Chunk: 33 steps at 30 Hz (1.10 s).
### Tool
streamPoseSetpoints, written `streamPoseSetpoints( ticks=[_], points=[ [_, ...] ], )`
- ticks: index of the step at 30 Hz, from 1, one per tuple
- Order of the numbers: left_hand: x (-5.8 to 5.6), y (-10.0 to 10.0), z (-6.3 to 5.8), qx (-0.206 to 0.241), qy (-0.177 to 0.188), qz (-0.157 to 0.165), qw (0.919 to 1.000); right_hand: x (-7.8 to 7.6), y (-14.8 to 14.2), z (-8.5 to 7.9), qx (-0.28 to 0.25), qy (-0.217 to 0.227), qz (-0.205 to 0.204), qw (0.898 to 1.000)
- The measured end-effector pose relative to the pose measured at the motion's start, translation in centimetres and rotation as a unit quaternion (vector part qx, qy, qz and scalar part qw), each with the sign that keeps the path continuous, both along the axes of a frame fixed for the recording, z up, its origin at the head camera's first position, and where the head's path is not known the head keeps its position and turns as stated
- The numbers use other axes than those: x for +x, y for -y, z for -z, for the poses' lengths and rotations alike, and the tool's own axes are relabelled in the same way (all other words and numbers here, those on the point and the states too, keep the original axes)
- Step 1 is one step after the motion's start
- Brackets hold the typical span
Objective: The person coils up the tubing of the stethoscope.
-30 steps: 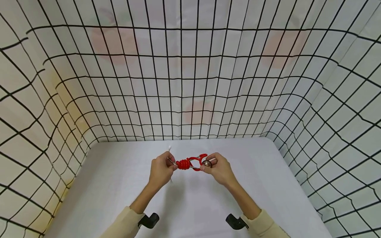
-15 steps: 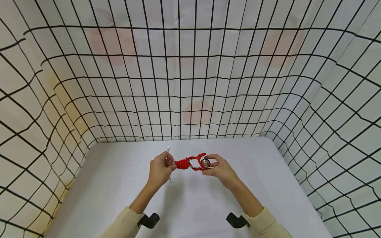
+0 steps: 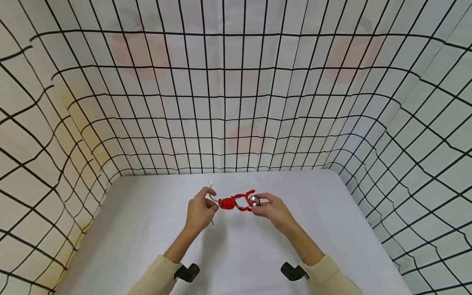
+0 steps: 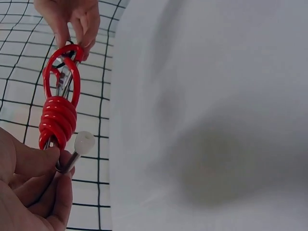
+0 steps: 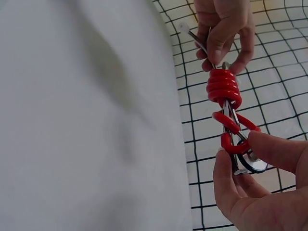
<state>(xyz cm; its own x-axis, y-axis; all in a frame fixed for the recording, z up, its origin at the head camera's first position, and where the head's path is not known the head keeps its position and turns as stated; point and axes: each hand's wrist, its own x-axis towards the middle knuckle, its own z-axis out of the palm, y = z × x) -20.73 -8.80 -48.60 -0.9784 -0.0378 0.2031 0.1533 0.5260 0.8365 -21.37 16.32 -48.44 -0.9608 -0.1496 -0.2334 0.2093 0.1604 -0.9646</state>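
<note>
A stethoscope with red tubing (image 3: 226,203) wound into a tight coil hangs above the table between both hands. My left hand (image 3: 199,211) pinches its metal ear tubes just beyond the coil. A white ear tip (image 4: 85,142) sticks out beside those fingers in the left wrist view. On the other side, my right hand (image 3: 274,211) holds the end with the round metal chest piece (image 3: 254,200) between thumb and fingers. A loop of red tubing (image 4: 76,86) runs from the coil to that end. The right fingers partly cover the chest piece (image 5: 256,164) in the right wrist view.
A white table (image 3: 147,246) lies below the hands, with soft shadows on it. Black wire mesh (image 3: 236,96) stands round its back and sides, with pale cloth behind. Each sleeved wrist carries a black camera (image 3: 187,272).
The right fingers have shifted on the chest piece, and its round face shows more now. The left fingers have opened slightly at the ear tubes, while the coil stays almost in place.
</note>
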Motion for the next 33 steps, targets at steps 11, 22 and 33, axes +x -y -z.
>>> streamPoseSetpoints(
  ticks=[11, 22, 33],
  points=[
    [-0.9, -0.1, 2.4, 0.026, 0.066, -0.031, 0.997, -1.1, 0.3, 2.4, -0.037, 0.046, 0.023, 0.998],
    [-1.5, -0.2, 5.2, 0.024, 0.113, -0.019, 0.9931, -1.8, 0.4, 5.5, -0.027, 0.067, 0.046, 0.996],
    [-1.2, -0.4, 6.4, 0.015, 0.125, -0.024, 0.9918, -1.5, 0.5, 7.5, -0.019, 0.074, 0.034, 0.997]
  ],
)
